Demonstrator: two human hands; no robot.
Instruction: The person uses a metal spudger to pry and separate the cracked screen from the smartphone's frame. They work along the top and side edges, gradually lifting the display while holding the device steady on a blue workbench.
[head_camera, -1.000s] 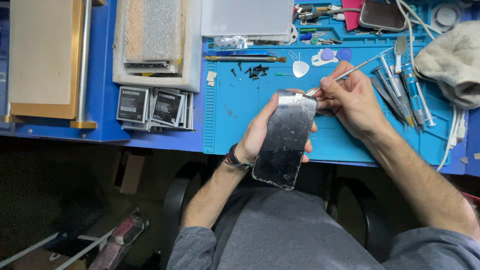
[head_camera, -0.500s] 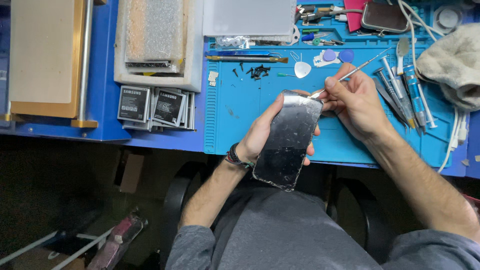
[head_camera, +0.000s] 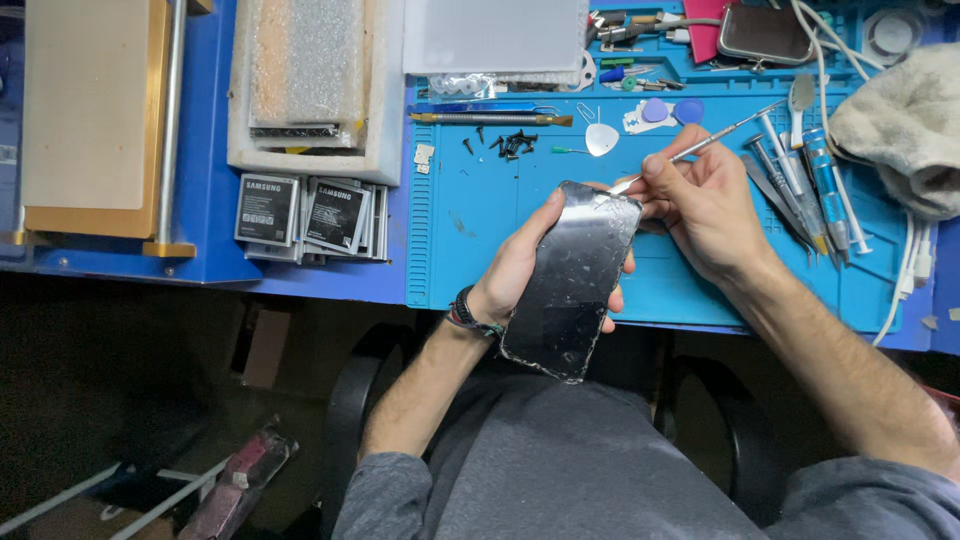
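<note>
Above the blue mat (head_camera: 480, 215), left hand (head_camera: 515, 270) grips a cracked phone (head_camera: 572, 280) from behind; right hand (head_camera: 705, 205) pinches a thin metal tool (head_camera: 700, 148), tip touching the phone's top edge.

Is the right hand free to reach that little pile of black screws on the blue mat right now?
Probably not as it stands: the right hand is pinching a thin metal tool against the phone. The black screws lie uncovered on the blue mat, with nothing between.
</note>
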